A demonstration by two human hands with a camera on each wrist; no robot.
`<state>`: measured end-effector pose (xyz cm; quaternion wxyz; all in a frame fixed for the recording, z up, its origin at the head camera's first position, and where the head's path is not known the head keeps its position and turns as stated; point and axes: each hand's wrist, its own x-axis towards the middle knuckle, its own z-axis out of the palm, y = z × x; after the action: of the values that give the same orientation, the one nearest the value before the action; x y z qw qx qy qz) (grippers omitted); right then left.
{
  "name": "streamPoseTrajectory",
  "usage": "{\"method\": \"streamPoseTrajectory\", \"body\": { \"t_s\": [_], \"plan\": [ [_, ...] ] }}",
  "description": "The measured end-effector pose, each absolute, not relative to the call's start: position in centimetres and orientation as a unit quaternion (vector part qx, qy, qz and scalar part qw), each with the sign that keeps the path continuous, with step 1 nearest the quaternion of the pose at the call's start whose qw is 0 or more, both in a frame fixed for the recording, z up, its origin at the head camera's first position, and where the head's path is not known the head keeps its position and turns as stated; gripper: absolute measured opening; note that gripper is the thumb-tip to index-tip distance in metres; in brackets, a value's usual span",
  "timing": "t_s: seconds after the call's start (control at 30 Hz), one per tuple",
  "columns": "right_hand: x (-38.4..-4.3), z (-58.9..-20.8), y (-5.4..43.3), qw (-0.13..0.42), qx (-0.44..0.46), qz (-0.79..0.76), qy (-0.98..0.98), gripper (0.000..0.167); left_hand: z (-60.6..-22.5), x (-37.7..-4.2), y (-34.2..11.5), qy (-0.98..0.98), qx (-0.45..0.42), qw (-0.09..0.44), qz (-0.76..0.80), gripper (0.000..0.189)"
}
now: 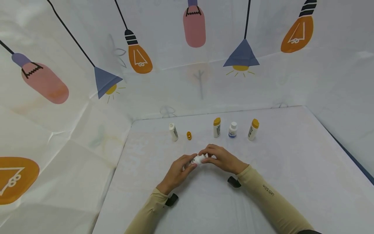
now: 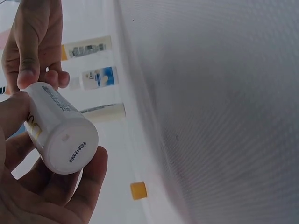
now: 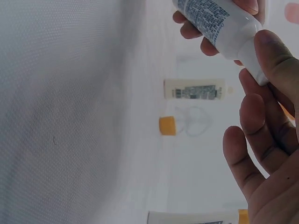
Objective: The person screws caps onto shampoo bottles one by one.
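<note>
A small white bottle (image 1: 198, 159) with printed text is held above the table, tilted, between both hands. My left hand (image 1: 177, 169) grips its body, with thumb on one side and fingers round the other. In the left wrist view the bottle's round base (image 2: 74, 148) faces the camera and carries a stamped number. At the opposite end, my right hand (image 1: 222, 159) pinches the white cap (image 3: 252, 65) between thumb and fingers. Its other fingers (image 3: 238, 149) are spread loosely below. Whether the cap is loose cannot be seen.
Along the table's back stand a white bottle (image 1: 173, 132) without its cap, a loose yellow cap (image 1: 189, 135), a yellow-capped bottle (image 1: 217, 127), a white-capped bottle (image 1: 232, 130) and another yellow-capped bottle (image 1: 253, 129). Lamp-printed white sheets (image 1: 175, 87) rise behind and at the left.
</note>
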<state>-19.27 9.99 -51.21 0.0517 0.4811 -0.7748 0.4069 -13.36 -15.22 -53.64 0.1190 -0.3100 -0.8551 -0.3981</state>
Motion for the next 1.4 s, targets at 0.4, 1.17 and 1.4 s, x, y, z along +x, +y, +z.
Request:
{"method": "streamPoseTrajectory", "body": {
  "t_s": [0.4, 1.17, 1.4],
  "plan": [
    [-19.3, -51.5, 10.4, 0.057, 0.458, 0.398, -0.793, 0.032, -53.8, -13.4, -14.2, -0.867, -0.307, 0.149, -0.364, 0.045],
    [-19.8, -52.5, 13.0, 0.102, 0.437, 0.378, -0.809, 0.031, -53.8, -14.8, -14.1, -0.873, -0.310, 0.155, -0.344, 0.046],
    [-20.1, -53.7, 16.3, 0.124, 0.398, 0.329, -0.848, 0.032, -53.5, -15.5, -13.6, -0.865, -0.316, 0.141, -0.364, 0.046]
  ]
}}
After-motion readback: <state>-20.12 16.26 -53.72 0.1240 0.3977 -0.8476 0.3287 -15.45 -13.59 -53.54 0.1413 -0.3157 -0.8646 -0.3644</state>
